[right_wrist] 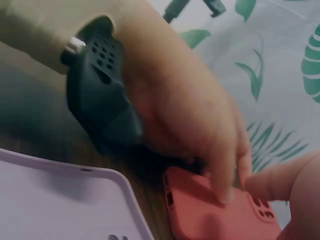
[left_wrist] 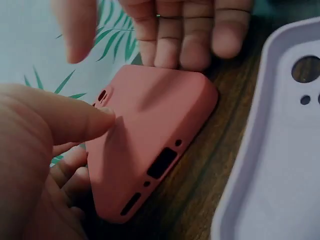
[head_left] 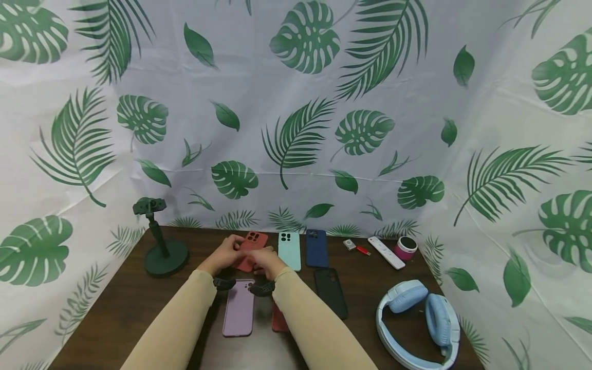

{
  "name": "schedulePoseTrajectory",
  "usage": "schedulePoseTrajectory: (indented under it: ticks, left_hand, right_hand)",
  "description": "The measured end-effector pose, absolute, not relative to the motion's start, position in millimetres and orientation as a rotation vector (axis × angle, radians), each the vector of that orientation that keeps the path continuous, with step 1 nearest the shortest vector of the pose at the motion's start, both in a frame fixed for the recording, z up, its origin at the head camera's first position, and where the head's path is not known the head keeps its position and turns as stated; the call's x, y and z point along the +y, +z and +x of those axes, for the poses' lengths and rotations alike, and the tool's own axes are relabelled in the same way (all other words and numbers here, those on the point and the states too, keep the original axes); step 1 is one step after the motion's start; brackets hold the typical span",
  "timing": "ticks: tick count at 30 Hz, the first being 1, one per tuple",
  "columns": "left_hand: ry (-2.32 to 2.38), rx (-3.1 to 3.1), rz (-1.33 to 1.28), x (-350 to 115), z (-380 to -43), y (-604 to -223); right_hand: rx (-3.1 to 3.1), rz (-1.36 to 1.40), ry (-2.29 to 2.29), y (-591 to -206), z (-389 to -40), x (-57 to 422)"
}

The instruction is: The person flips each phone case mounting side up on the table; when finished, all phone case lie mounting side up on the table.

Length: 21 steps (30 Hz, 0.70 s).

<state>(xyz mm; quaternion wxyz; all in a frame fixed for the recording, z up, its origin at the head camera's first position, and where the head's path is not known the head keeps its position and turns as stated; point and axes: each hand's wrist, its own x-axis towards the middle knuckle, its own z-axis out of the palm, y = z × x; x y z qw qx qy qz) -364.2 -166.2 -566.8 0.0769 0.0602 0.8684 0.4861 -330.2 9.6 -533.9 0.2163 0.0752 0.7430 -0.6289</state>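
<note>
A coral-red phone case (head_left: 256, 240) lies slanted on the dark table between my two hands, camera cutouts at its far end. My left hand (head_left: 226, 256) grips it from the left; in the left wrist view the thumb (left_wrist: 95, 125) presses on its back, fingers curled at its side. My right hand (head_left: 267, 261) is at the opposite edge, its fingertips (left_wrist: 195, 52) against the case and its thumb (left_wrist: 75, 35) lifted off. Nearer to me lies a lavender phone case (head_left: 238, 311). A second red case (head_left: 279, 319) is partly hidden under my right forearm.
Mint (head_left: 289, 252), navy (head_left: 316, 249) and black (head_left: 330, 293) phone cases lie to the right. Beyond them are a white remote (head_left: 386, 253), a pink-and-white round container (head_left: 405, 248), a small red item (head_left: 363, 250) and blue headphones (head_left: 393, 339). A webcam stand (head_left: 165, 257) stands at left.
</note>
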Motion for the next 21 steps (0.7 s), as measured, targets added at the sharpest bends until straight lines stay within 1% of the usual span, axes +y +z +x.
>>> schedulePoseTrajectory:
  ticks: [9, 16, 21]
  left_hand:
    - [1.480, 2.493, 0.160, -177.3, -363.4, -566.0]
    - [1.476, 2.489, 0.138, -174.1, -367.7, -563.8]
    - [1.473, 2.459, 0.095, -171.1, -363.5, -561.9]
  right_hand:
    - [1.873, 0.093, -1.760, -542.4, -339.5, 15.9]
    - [1.820, 0.073, -1.823, -545.8, -341.6, 18.7]
    - [1.850, 0.090, -1.831, -551.1, -339.4, 17.4]
